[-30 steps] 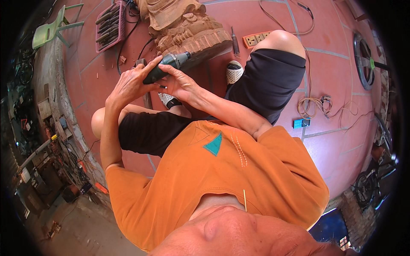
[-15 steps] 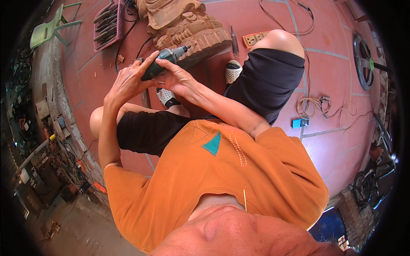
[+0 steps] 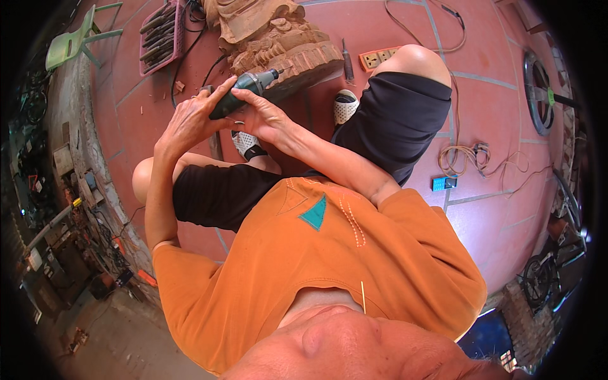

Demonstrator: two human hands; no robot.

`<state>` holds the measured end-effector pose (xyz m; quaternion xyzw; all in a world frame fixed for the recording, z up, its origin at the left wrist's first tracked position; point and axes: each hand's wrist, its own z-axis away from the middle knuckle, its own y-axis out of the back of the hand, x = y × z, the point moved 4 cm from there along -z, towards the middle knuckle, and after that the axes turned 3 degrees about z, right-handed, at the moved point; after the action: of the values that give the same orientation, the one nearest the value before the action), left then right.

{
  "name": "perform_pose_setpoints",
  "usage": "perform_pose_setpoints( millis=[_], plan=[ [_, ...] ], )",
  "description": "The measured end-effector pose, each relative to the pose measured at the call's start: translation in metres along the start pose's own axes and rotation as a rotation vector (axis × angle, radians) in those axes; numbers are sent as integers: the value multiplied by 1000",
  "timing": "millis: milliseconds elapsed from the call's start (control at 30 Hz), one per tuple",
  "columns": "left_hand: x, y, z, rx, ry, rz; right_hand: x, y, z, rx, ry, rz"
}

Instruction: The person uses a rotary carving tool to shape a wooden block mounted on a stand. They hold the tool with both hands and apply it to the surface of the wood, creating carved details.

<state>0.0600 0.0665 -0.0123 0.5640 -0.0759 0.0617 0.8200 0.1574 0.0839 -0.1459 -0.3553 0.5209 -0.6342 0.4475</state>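
Both hands are wrapped around a dark green rotary tool (image 3: 235, 100), its grey nose tilted up and to the right. My left hand (image 3: 192, 115) grips its rear and left side, with the index finger stretched along the body. My right hand (image 3: 261, 117) closes on it from the right, thumb on top. Just beyond the nose lies a carved brown wooden sculpture (image 3: 282, 47) with a rough base; the tool's tip overlaps its edge in view, and I cannot tell whether they touch. The palms hide part of the tool.
A pink basket (image 3: 180, 47) of carving tools stands far left, near a green plastic chair (image 3: 66, 47). Beyond my right knee lie an orange power strip (image 3: 368, 60) and a slim pointed tool (image 3: 348, 63). Coiled cable (image 3: 465, 155) and a blue device (image 3: 441, 183) lie right on red tiles.
Hands and tool stay nearly in place. The thin bit that showed at the tool's tip is no longer distinct against the wood.
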Motion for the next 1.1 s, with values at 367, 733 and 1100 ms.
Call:
perform_pose_setpoints(
  millis=[367, 733, 1100],
  plan=[
    [-2, -1, 2, -12, -36, 10, 7, -3, 9, 37, -5, -7],
    [-1, 0, 1, -22, 1, 18, 1, -3, 4, 28, 18, 10],
    [-4, -2, 0, 39, -4, -6, -3, -1, -6, -17, 15, 1]
  ],
)
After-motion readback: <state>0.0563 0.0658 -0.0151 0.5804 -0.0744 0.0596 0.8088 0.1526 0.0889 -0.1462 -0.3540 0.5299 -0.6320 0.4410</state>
